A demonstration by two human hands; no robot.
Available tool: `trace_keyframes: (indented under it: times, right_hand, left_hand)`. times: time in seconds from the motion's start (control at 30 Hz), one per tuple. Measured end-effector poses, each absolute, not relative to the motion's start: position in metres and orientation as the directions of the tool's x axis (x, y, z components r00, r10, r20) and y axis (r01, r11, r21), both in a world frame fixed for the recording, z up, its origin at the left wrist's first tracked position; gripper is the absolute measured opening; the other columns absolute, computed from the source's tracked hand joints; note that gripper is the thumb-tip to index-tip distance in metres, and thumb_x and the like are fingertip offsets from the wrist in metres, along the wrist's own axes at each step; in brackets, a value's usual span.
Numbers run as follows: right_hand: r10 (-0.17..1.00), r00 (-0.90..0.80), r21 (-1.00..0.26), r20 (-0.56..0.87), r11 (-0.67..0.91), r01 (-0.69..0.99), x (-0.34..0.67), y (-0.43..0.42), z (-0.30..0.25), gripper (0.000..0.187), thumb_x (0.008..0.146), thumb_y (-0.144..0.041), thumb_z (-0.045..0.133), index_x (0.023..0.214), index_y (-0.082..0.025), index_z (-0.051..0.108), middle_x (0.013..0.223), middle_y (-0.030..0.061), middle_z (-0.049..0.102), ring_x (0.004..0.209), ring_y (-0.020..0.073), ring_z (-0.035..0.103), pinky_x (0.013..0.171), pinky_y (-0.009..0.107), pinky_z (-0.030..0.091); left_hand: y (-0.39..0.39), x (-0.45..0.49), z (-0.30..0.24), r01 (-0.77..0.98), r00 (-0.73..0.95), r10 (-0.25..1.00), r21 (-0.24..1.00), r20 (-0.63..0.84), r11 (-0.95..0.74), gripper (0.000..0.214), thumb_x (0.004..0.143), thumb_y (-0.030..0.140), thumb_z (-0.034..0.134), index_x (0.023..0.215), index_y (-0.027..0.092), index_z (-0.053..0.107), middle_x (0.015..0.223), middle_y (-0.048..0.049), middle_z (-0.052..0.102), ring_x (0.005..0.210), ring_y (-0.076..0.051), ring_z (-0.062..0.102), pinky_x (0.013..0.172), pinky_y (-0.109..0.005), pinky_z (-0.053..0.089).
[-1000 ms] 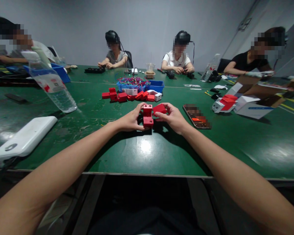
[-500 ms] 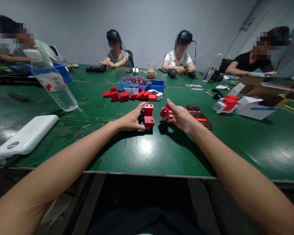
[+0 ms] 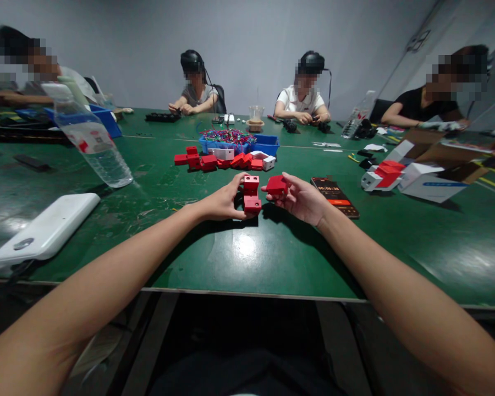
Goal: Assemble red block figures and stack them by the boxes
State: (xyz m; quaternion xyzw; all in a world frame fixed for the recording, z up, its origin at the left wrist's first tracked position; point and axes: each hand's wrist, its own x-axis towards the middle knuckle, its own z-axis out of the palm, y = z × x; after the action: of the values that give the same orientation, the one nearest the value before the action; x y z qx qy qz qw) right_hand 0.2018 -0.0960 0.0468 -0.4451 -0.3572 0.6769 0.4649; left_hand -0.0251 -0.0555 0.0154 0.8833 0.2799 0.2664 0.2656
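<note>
On green surface [image 3: 247,258]: left grip [image 3: 220,203] grasping stacked red plastic blocks [image 3: 251,194]; right grip [image 3: 303,199] grasping single red plastic block [image 3: 276,185] (just beside them, apart). Black smartphone [image 3: 334,195] near right grip; red-and-white block pile [image 3: 223,160] beyond.

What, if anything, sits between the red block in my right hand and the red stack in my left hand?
Nothing visible. The red block in the right hand and the red stack in the left hand have only an open gap between them.

At the centre of the frame, the left hand [image 3: 221,203] is holding a red stacked piece [image 3: 251,195] on the green surface [image 3: 247,258], while the right hand [image 3: 303,199] is holding a red block [image 3: 276,185] just beside it.
</note>
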Motion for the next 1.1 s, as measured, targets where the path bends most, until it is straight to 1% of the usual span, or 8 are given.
trace_keyframes:
  times: [0.1, 0.23, 0.37, 0.53, 0.7, 0.83, 0.97, 1.1]
  right_hand:
    - [0.957, -0.192, -0.907, -0.219, -0.272, -0.322, 0.2, -0.098, 0.047, 0.013, 0.086, -0.027, 0.06, 0.095, -0.018, 0.063, 0.093, 0.007, 0.074, 0.072, 0.0159, 0.07, 0.057, 0.024, 0.051]
    - [0.971, -0.182, -0.932, -0.154, -0.204, -0.3, 0.199, -0.097, 0.043, 0.026, 0.072, -0.009, 0.066, 0.097, -0.018, 0.063, 0.094, 0.0055, 0.073, 0.076, 0.0158, 0.071, 0.061, 0.024, 0.052]
    - [0.973, -0.204, -0.948, -0.108, -0.163, -0.275, 0.201, -0.096, 0.038, 0.036, 0.065, -0.01, 0.076, 0.098, -0.019, 0.062, 0.089, 0.003, 0.072, 0.076, 0.0154, 0.07, 0.065, 0.024, 0.054]
    - [0.963, -0.269, -0.973, -0.032, -0.092, -0.214, 0.207, -0.097, 0.036, 0.051, 0.056, -0.013, 0.086, 0.1, -0.021, 0.063, 0.081, -0.0014, 0.07, 0.073, 0.0118, 0.069, 0.061, 0.019, 0.051]
    - [0.946, -0.324, -0.988, -0.006, -0.056, -0.147, 0.207, -0.099, 0.037, 0.041, 0.057, -0.017, 0.087, 0.093, -0.018, 0.068, 0.082, -0.0006, 0.07, 0.069, 0.0089, 0.065, 0.063, 0.019, 0.052]
    - [0.964, -0.256, -0.964, -0.067, -0.128, -0.232, 0.203, -0.098, 0.037, 0.042, 0.064, -0.015, 0.081, 0.103, -0.021, 0.066, 0.087, 0.0016, 0.071, 0.076, 0.014, 0.07, 0.061, 0.021, 0.055]
    - [0.974, -0.189, -0.924, -0.127, -0.185, -0.334, 0.2, -0.097, 0.038, 0.048, 0.066, -0.004, 0.072, 0.11, -0.019, 0.061, 0.096, 0.0054, 0.071, 0.084, 0.0164, 0.071, 0.074, 0.03, 0.06]
    - [0.977, -0.187, -0.918, -0.102, -0.165, -0.361, 0.2, -0.096, 0.039, 0.053, 0.065, 0.0, 0.068, 0.114, -0.018, 0.059, 0.094, 0.0043, 0.071, 0.086, 0.0153, 0.069, 0.087, 0.036, 0.06]
  left_hand:
    - [-0.055, -0.026, 0.015, 0.362, 0.704, 0.636, 0.611, 0.316, -0.704, 0.099, 0.065, 0.038, 0.077, 0.143, 0.017, 0.021, 0.139, -0.0201, 0.048, 0.127, -0.033, 0.052, 0.109, -0.053, 0.038]
    - [-0.055, -0.026, 0.015, 0.363, 0.705, 0.633, 0.604, 0.32, -0.709, 0.1, 0.065, 0.038, 0.078, 0.144, 0.018, 0.02, 0.139, -0.02, 0.047, 0.128, -0.034, 0.051, 0.109, -0.052, 0.039]
    - [-0.055, -0.026, 0.015, 0.349, 0.709, 0.63, 0.618, 0.318, -0.704, 0.099, 0.065, 0.039, 0.077, 0.143, 0.018, 0.021, 0.137, -0.0194, 0.049, 0.125, -0.033, 0.053, 0.108, -0.051, 0.04]
    - [-0.055, -0.025, 0.015, 0.347, 0.707, 0.629, 0.618, 0.321, -0.705, 0.098, 0.065, 0.041, 0.077, 0.142, 0.018, 0.021, 0.136, -0.018, 0.049, 0.124, -0.032, 0.053, 0.108, -0.049, 0.04]
    - [-0.055, -0.025, 0.015, 0.353, 0.701, 0.631, 0.607, 0.332, -0.712, 0.097, 0.065, 0.043, 0.077, 0.141, 0.018, 0.023, 0.135, -0.0173, 0.049, 0.124, -0.031, 0.053, 0.107, -0.048, 0.041]
    - [-0.055, -0.025, 0.015, 0.345, 0.705, 0.626, 0.61, 0.334, -0.713, 0.097, 0.065, 0.042, 0.077, 0.141, 0.018, 0.023, 0.137, -0.0177, 0.049, 0.125, -0.032, 0.053, 0.107, -0.047, 0.041]
    - [-0.056, -0.025, 0.016, 0.384, 0.693, 0.65, 0.605, 0.311, -0.698, 0.097, 0.064, 0.04, 0.078, 0.141, 0.017, 0.024, 0.136, -0.0186, 0.052, 0.124, -0.032, 0.055, 0.106, -0.048, 0.043]
    - [-0.058, -0.024, 0.016, 0.456, 0.651, 0.697, 0.58, 0.3, -0.675, 0.094, 0.063, 0.042, 0.078, 0.138, 0.016, 0.029, 0.131, -0.0187, 0.055, 0.119, -0.034, 0.059, 0.103, -0.05, 0.045]
